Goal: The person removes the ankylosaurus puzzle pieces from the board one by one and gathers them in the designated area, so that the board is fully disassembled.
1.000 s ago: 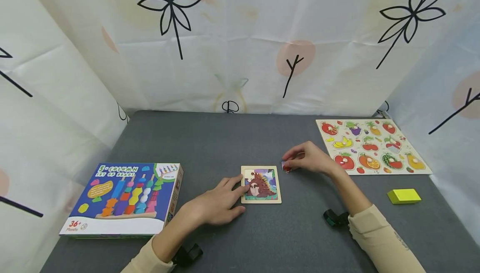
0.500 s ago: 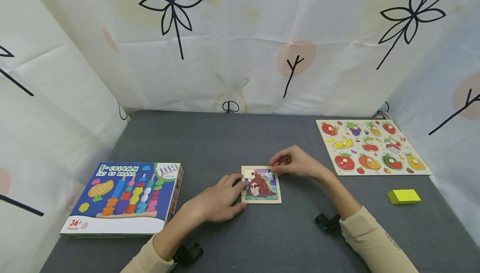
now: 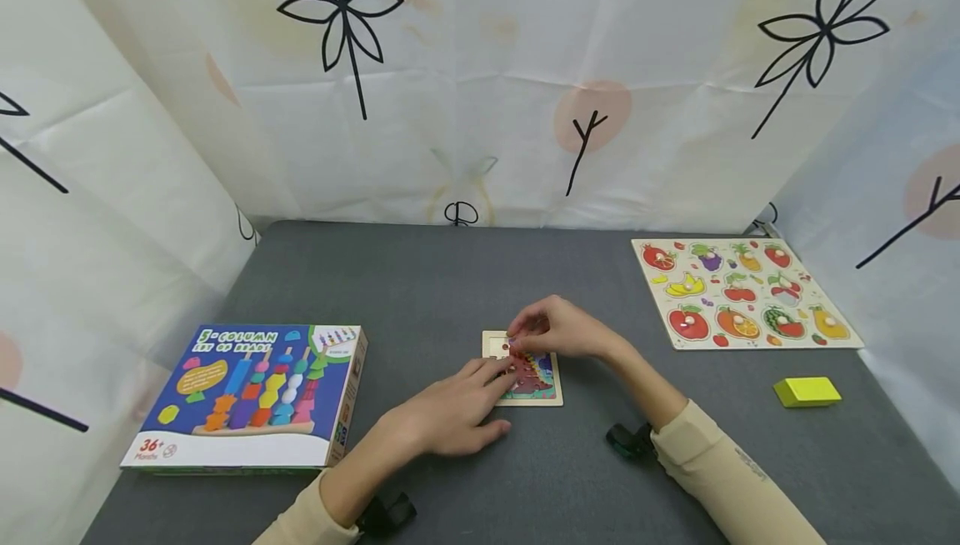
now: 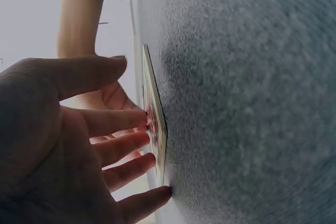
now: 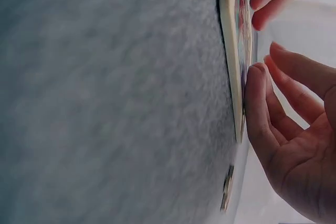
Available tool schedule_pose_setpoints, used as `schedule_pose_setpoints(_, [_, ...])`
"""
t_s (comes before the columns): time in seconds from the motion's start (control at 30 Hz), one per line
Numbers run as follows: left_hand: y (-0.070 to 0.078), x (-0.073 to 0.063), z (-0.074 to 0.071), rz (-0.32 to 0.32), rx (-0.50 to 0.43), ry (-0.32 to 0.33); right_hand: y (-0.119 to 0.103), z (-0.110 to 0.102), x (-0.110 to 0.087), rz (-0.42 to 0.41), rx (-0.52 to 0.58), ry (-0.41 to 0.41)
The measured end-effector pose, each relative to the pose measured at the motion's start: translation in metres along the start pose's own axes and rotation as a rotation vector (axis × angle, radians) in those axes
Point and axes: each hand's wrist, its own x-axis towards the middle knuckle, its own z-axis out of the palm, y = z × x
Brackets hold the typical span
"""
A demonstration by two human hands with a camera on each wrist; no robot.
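A small framed jigsaw puzzle (image 3: 536, 402) with a brown spiky animal picture lies in the middle of the table. My left hand (image 3: 457, 412) rests its straight, spread fingertips on the puzzle's left part; the left wrist view shows these fingers (image 4: 123, 148) against the board's edge. Over the upper left of the puzzle, my right hand (image 3: 558, 328) pinches a small puzzle piece between thumb and fingertips; the fingers mostly hide the piece. In the right wrist view, the right hand's thumb and fingers (image 5: 257, 95) are bent close to the board's surface.
A blue bead-set box (image 3: 247, 395) lies at the left. At the back right is a fruit puzzle board (image 3: 750, 295), with a yellow block (image 3: 808, 392) in front of it. White patterned cloth (image 3: 465, 87) surrounds the grey table (image 3: 420, 278).
My right hand has carried the small piece leftward, from beside the puzzle to over its upper left. My left hand has shifted slightly right, its fingertips further onto the board.
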Motion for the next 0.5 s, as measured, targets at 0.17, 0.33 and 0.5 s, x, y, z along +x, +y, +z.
schedule_pose_setpoints(0.17, [0.0011,-0.0006,-0.0003,-0.003,0.006,-0.038,-0.0028,0.0032,0.0075,0.015,-0.052,-0.016])
schedule_pose_setpoints(0.33, [0.0020,-0.0016,-0.0005,-0.019,0.001,-0.051,-0.0065,0.0041,0.0098,0.025,-0.093,-0.030])
schedule_pose_setpoints(0.5, [0.0026,-0.0017,0.0008,-0.029,-0.003,-0.058,-0.0078,0.0047,0.0093,0.031,-0.119,-0.039])
